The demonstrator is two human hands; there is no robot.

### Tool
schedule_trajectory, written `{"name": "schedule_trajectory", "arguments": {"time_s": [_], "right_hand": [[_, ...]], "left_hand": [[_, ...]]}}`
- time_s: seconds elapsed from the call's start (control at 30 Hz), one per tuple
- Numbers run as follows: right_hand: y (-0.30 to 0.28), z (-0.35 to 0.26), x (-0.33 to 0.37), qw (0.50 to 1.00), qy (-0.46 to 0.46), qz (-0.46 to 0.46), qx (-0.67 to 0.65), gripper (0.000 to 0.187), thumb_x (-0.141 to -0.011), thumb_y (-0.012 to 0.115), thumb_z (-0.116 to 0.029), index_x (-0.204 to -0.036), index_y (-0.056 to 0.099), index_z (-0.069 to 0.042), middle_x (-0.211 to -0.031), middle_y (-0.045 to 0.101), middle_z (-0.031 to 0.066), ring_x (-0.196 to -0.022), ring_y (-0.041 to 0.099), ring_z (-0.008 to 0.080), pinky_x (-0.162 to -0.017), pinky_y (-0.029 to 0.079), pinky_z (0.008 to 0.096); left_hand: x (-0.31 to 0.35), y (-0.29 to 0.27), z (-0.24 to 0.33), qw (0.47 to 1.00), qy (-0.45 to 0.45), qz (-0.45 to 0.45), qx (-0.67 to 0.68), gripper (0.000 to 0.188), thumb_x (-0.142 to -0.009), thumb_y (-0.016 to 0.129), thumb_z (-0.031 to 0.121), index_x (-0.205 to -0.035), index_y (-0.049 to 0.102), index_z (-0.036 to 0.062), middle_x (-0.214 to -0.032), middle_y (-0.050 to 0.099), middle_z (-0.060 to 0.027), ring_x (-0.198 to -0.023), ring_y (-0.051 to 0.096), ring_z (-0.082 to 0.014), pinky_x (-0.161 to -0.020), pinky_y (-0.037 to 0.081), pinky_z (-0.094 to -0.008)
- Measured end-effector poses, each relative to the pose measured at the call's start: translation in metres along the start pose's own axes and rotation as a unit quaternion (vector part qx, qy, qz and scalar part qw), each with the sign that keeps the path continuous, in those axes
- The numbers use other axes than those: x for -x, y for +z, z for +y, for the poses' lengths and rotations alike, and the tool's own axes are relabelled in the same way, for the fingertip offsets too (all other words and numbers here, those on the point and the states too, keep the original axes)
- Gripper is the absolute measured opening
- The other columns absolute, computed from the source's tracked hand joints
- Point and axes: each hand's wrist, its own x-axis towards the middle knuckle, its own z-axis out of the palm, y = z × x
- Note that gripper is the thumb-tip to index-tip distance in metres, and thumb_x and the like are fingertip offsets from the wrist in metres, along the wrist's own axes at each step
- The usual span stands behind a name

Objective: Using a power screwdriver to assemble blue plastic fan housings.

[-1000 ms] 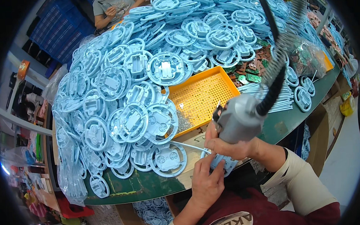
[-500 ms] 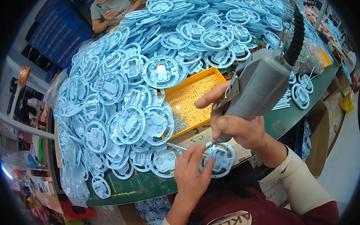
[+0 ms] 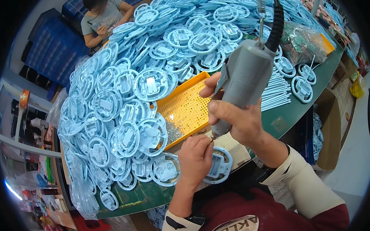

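My right hand [image 3: 240, 119] is wrapped round a grey electric screwdriver [image 3: 249, 78], which hangs from a coiled spring and slants with its tip down and to the left. At that tip my left hand [image 3: 195, 156] has its fingers bent together; anything between them is too small or hidden to name. Under and beside the left hand lies a light blue round plastic frame [image 3: 224, 167], partly covered by the hand. Just beyond both hands stands a yellow perforated tray [image 3: 185, 111] with small metal screws [image 3: 174, 130] heaped in its near-left corner.
A large heap of light blue plastic frames [image 3: 151, 86] covers the left and back of the green table [image 3: 277, 122]. White-blue rods [image 3: 276, 92] lie to the right, near a clear bag [image 3: 302, 40]. Another person [image 3: 104, 20] sits across the heap. A cardboard box [image 3: 328, 131] stands right of the table.
My left hand has come off the plastic frame and up to the screwdriver's tip, its fingers drawn together. The screwdriver has lifted off the frame. My view has shifted slightly.
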Motion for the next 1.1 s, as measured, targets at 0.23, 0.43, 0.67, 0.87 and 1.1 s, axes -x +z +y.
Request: {"name": "schedule_trajectory", "arguments": {"time_s": [0.23,0.43,0.67,0.87,1.1], "right_hand": [[-0.006,-0.013,-0.007,0.998,0.027,-0.046,-0.03,0.034,-0.077,0.068,-0.004,-0.108,0.056,0.003,-0.088,0.063,0.008,-0.066,0.061,0.0089,-0.056,0.053,0.0205],[-0.008,-0.017,-0.011,0.995,0.049,-0.077,-0.041,0.042,-0.075,0.064,-0.009,-0.112,0.049,0.004,-0.089,0.059,0.0143,-0.057,0.058,0.0121,-0.054,0.048,0.0223],[-0.003,-0.017,-0.008,0.996,0.047,-0.047,-0.065,0.043,-0.074,0.062,-0.007,-0.113,0.048,0.004,-0.09,0.059,0.0143,-0.055,0.058,0.0137,-0.053,0.049,0.0234],[-0.008,-0.015,-0.017,0.97,0.034,-0.129,-0.203,0.044,-0.075,0.062,-0.01,-0.113,0.047,0.005,-0.091,0.059,0.0147,-0.053,0.058,0.0149,-0.05,0.048,0.0235],[0.001,-0.02,-0.014,0.953,0.045,-0.115,-0.278,0.037,-0.072,0.06,-0.002,-0.107,0.052,0.008,-0.084,0.06,0.0153,-0.051,0.056,0.013,-0.047,0.046,0.0234]], "left_hand": [[-0.004,-0.002,-0.004,0.999,0.01,-0.002,0.048,0.011,-0.073,0.069,0.001,-0.083,0.064,0.0018,-0.084,0.064,-0.0094,-0.075,0.061,-0.0216,-0.068,0.048,-0.0296],[-0.002,-0.008,-0.002,0.96,-0.142,-0.047,0.235,0.007,-0.075,0.068,0.002,-0.082,0.066,0.0024,-0.083,0.065,-0.0088,-0.072,0.061,-0.018,-0.065,0.048,-0.027],[-0.002,-0.016,-0.003,0.978,-0.072,-0.049,0.191,0.006,-0.077,0.068,0.001,-0.081,0.064,-0.0013,-0.079,0.062,-0.004,-0.07,0.057,-0.0102,-0.065,0.046,-0.0237],[0.002,-0.028,-0.007,0.842,-0.257,-0.137,0.454,0.002,-0.077,0.066,-0.003,-0.077,0.064,-0.0015,-0.081,0.062,-0.0055,-0.075,0.058,-0.0128,-0.068,0.046,-0.0244],[0.002,-0.041,-0.008,0.87,-0.169,-0.224,0.405,0.01,-0.08,0.067,0.003,-0.088,0.067,-0.0022,-0.084,0.064,-0.0052,-0.08,0.057,-0.0124,-0.073,0.045,-0.0252]]}}
